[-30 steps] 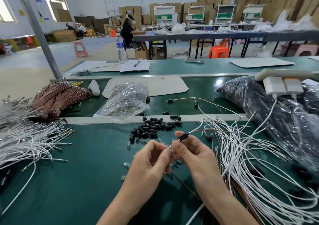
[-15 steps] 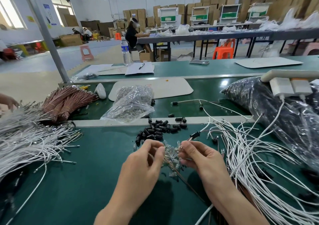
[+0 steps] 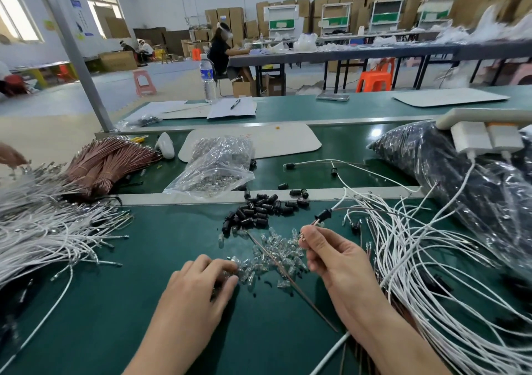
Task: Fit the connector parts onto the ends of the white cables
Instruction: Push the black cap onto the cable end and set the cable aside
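R hand (image 3: 336,262) pinches cable (image 3: 322,215), bottle (image 3: 207,78) label unreadable

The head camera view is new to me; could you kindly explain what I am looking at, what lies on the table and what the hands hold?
There is no machine here: a person works with bare hands, and the one picture comes from a camera worn on their head, looking forward and down. The left hand rests its fingertips on a pile of small clear parts on the green table; whether it has picked one up I cannot tell. The right hand pinches the tip of a thin cable that carries a black connector part. Behind lies a heap of loose black connector parts. White cables spread on the right, another white bundle on the left, copper-coloured bundles beyond it.
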A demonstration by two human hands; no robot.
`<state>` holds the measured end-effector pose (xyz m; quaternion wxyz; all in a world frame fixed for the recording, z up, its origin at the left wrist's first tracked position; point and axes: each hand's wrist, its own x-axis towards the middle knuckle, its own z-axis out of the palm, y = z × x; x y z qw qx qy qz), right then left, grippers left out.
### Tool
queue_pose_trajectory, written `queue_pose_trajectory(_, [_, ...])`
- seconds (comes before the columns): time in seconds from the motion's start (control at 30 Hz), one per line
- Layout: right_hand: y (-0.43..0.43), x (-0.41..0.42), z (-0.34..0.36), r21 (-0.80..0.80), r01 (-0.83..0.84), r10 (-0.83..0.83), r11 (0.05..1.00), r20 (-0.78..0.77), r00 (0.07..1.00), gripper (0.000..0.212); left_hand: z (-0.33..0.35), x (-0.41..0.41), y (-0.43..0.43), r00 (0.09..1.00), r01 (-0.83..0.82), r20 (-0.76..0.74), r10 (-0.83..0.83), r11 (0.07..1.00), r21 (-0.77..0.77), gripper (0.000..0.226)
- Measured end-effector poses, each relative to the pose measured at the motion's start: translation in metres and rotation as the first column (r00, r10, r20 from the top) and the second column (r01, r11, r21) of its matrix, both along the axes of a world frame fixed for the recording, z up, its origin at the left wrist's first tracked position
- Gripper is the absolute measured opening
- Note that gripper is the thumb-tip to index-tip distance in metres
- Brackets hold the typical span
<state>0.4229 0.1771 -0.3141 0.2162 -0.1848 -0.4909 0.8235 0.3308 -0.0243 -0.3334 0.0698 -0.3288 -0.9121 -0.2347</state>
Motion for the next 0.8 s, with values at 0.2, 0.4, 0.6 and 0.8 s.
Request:
queue_pose_trajectory(0.2, [0.000, 0.001, 0.005, -0.088, -0.019, 0.018, 0.996, -0.002, 1.000, 0.012, -0.011, 0.000, 0.019, 0.994, 0.054, -0.097, -0.046, 0.995, 0.087, 0.011])
queue_pose_trajectory(0.4, [0.001, 0.000, 0.005, -0.187, -0.034, 0.030, 0.982, -0.023, 0.999, 0.010, 0.007, 0.013, 0.047, 0.983, 0.052, 0.102, -0.153, 0.765, 0.642, 0.007])
queue_pose_trajectory(0.6, [0.001, -0.005, 0.000, -0.231, -0.050, 0.044, 0.972, -0.033, 0.998, 0.010, 0.008, 0.033, 0.084, 0.893, -0.029, 0.286, -0.347, 0.590, 0.807, 0.014])
queue_pose_trajectory(0.8, [0.001, -0.006, -0.002, -0.269, -0.051, 0.047, 0.962, -0.022, 0.999, 0.016, 0.003, 0.034, 0.081, 0.885, 0.000, 0.288, -0.366, 0.618, 0.786, 0.017])
